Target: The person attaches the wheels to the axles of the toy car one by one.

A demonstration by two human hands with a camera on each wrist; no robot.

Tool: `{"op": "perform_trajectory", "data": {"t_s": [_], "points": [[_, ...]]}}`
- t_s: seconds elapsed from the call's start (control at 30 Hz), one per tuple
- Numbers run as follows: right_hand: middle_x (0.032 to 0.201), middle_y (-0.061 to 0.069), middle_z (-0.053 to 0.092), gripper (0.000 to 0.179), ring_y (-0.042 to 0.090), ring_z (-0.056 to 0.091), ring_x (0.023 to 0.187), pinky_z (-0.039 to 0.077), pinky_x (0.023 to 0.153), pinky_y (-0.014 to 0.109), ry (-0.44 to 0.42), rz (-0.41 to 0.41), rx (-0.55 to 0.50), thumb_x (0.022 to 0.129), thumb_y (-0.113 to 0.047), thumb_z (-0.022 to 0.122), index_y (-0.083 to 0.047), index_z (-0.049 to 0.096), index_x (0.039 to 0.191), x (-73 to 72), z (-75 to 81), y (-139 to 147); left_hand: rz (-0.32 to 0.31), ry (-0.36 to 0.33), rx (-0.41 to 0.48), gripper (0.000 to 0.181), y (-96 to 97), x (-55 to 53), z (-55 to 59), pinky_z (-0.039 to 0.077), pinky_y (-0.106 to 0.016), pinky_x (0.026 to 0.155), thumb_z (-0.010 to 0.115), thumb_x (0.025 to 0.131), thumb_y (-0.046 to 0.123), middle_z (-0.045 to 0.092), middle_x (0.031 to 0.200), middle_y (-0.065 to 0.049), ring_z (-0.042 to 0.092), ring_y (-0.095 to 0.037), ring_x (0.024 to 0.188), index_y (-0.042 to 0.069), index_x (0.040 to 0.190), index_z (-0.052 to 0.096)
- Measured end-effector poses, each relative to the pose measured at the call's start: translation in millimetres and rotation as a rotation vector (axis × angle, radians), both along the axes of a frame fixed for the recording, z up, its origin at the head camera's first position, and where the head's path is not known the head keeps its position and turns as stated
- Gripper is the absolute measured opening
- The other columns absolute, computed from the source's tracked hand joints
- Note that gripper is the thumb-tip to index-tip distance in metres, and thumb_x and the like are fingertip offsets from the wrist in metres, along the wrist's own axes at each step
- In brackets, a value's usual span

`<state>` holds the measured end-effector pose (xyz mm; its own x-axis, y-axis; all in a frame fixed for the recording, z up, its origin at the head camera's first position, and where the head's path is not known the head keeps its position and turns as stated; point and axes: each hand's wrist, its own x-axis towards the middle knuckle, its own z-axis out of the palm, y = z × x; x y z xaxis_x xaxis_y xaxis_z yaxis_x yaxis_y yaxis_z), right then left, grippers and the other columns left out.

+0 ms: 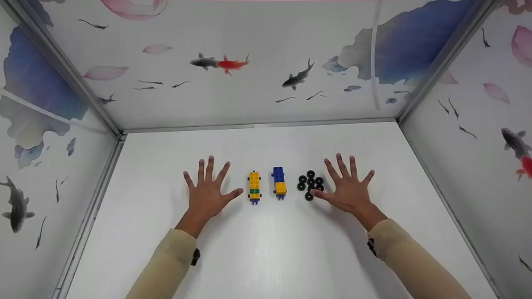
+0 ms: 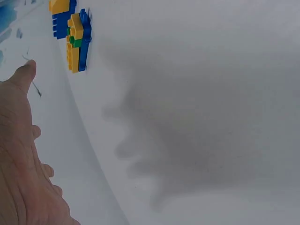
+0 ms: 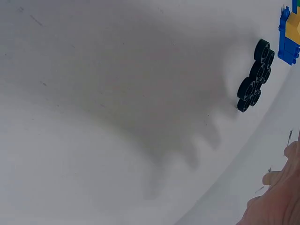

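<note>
Both hands hover palm down over the white table with fingers spread wide, holding nothing. My left hand (image 1: 206,196) is left of a long toy-brick vehicle (image 1: 254,185) of yellow bricks with a green one, on a blue base. To its right lies a second toy-brick vehicle (image 1: 279,182), blue at the back and yellow in front. Neither has wheels on its axle stubs. A cluster of several small black toy wheels (image 1: 311,181) lies beside my right hand (image 1: 350,192), whose thumb overlaps the lowest ones in the head view. The left wrist view shows the green-and-yellow vehicle (image 2: 75,42) past the thumb.
The white tabletop (image 1: 257,257) is enclosed by a back wall (image 1: 257,99) and side walls printed with fish and petals. Grey metal strips run along the table's edges. Shadows of the hands fall on the surface.
</note>
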<state>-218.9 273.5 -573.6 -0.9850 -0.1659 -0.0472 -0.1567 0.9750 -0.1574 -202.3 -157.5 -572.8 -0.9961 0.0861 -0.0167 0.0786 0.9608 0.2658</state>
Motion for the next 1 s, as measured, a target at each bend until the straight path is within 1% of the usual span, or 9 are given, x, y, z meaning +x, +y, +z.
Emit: {"op": "perform_trajectory", "data": {"t_s": [0.13, 0.4, 0.57, 0.77, 1.0], "points": [[0.189, 0.009, 0.002, 0.117, 0.049, -0.004, 0.173, -0.006, 0.116, 0.098, -0.004, 0.007, -0.005, 0.088, -0.096, 0.052, -0.033, 0.015, 0.179, 0.8, -3.1, -1.7, -0.013, -0.01, 0.011, 0.098, 8.3, 1.6, -3.6, -0.008, -0.085, 0.128, 0.054, 0.096, 0.085, 0.003, 0.188, -0.013, -0.001, -0.044, 0.174, 0.038, 0.177, 0.025], [0.188, 0.009, 0.006, 0.117, 0.049, -0.001, 0.173, -0.004, 0.116, 0.098, 0.021, 0.016, 0.0, 0.088, -0.095, 0.055, -0.032, 0.018, 0.179, 0.3, -5.9, -9.7, -0.04, -0.011, -0.01, 0.098, 22.3, -0.1, -8.1, -0.006, -0.085, 0.129, 0.057, 0.095, 0.084, 0.004, 0.188, -0.012, 0.0, -0.043, 0.174, 0.04, 0.176, 0.025], [0.188, 0.009, 0.008, 0.116, 0.049, -0.001, 0.173, -0.004, 0.118, 0.097, 0.01, 0.016, 0.004, 0.087, -0.095, 0.055, -0.032, 0.02, 0.178, 1.3, -6.9, -14.1, -0.058, -0.029, -0.004, 0.098, 33.3, -0.5, -12.3, -0.005, -0.084, 0.13, 0.059, 0.095, 0.084, 0.005, 0.188, -0.011, 0.002, -0.042, 0.175, 0.04, 0.176, 0.025], [0.188, 0.009, 0.007, 0.116, 0.048, 0.0, 0.173, -0.003, 0.118, 0.097, -0.004, 0.029, 0.022, 0.087, -0.096, 0.054, -0.033, 0.019, 0.178, 2.4, -8.8, -18.7, -0.077, -0.032, -0.002, 0.096, 45.9, -1.1, -19.5, -0.005, -0.084, 0.13, 0.06, 0.095, 0.082, 0.009, 0.188, -0.011, 0.004, -0.042, 0.174, 0.04, 0.175, 0.029], [0.188, 0.009, 0.01, 0.115, 0.048, 0.002, 0.173, -0.001, 0.118, 0.097, -0.006, 0.042, 0.037, 0.088, -0.095, 0.052, -0.032, 0.019, 0.178, 3.3, -12.4, -22.9, -0.12, -0.06, 0.022, 0.09, 57.0, -1.4, -24.8, -0.003, -0.084, 0.13, 0.062, 0.096, 0.078, 0.011, 0.188, -0.011, 0.004, -0.042, 0.175, 0.042, 0.174, 0.033]]}}
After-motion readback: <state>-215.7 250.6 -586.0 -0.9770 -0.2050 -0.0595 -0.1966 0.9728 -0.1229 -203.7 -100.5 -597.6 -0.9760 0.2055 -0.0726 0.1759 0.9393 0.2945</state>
